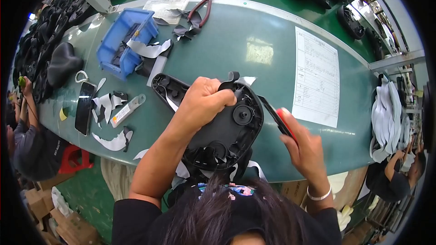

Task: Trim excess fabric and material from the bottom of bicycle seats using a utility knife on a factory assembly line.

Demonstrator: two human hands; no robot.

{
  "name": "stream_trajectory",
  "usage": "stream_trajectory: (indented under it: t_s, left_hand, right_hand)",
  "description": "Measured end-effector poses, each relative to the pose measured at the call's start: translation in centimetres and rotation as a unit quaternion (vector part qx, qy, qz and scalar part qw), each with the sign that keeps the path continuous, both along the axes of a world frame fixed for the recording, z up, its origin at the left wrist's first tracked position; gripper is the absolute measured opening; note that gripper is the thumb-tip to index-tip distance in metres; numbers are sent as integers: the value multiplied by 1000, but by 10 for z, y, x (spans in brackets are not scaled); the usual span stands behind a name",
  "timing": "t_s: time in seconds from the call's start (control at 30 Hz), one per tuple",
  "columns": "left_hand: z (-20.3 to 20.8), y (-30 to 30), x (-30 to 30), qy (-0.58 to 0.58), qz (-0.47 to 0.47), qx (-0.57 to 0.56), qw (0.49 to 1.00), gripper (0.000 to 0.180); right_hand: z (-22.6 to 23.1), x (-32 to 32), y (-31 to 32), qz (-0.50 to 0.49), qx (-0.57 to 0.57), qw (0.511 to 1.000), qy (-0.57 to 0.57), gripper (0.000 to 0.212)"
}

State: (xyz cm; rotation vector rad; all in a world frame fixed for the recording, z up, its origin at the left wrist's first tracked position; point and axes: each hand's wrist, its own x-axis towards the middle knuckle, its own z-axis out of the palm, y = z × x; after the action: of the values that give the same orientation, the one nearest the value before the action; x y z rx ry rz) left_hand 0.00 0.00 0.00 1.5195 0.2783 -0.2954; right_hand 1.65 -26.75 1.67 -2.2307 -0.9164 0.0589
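black, pear-shaped plastic saddle base w/ a dark cover edge (213, 131): where's it at?

near edge of the smooth green worktop (227, 41), abt the middle, right in front of the person. underside's up, narrow end pointing toward the far left corner.

why that way round, d'you think?

prob b/c the rim & its loose cover bits are easy to reach like that. being close to the body likely helps steady it too.

ok, left hand (206, 99)?

fingers curled in tight, nearly a fist, pinching a short, dark, flexible strip (230, 78) at the base's far rim. looks like it's holding the strip up & taut, w/ the wrist over the base, maybe to stop it sliding. exact fingertip contact's hidden tho.

& right hand (303, 143)?

closed round a slim red-and-black knife-like tool (282, 124), thumb along the handle. dark end points at the base's right rim; can't tell if it's touching. held off to the side, prob so the two hands don't clash.

other stuff?

open blue plastic bin (137, 16) toward the far left corner, red-handled metal pliers (207, 13) by the far edge, curled grey-and-white offcuts (105, 104) & a flat black phone (84, 109) toward the left edge. printed white paper sheet (316, 79) near the right edge. all set round the base, prob to leave elbow room.
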Motion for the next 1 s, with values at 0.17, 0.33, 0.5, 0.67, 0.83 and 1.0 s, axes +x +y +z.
stream_trajectory:
  t_s: [0.17,0.33,0.5,0.67,0.83,1.0]
  left_hand:
    - [6,1,36,-68,316,-277,905,19]
    - [-17,-1,26,-244,183,124,944,36]
    - [-10,1,27,-137,-174,521,824,39]
    - [-16,-30,-14,-122,9,476,871,35]
    - [-9,-36,-32,-96,66,480,869,32]
    - [-13,-30,-39,-96,71,485,866,32]
  right_hand:
    - [-21,28,20,25,-167,977,-127,64]
    - [-9,-7,1,4,-222,969,-106,61]
    - [18,-11,1,49,-323,938,-115,60]
    - [6,-62,-2,-64,-303,950,39,60]
    - [10,-99,-15,-116,-221,956,153,57]
    - [-7,-43,25,-176,127,973,81,59]
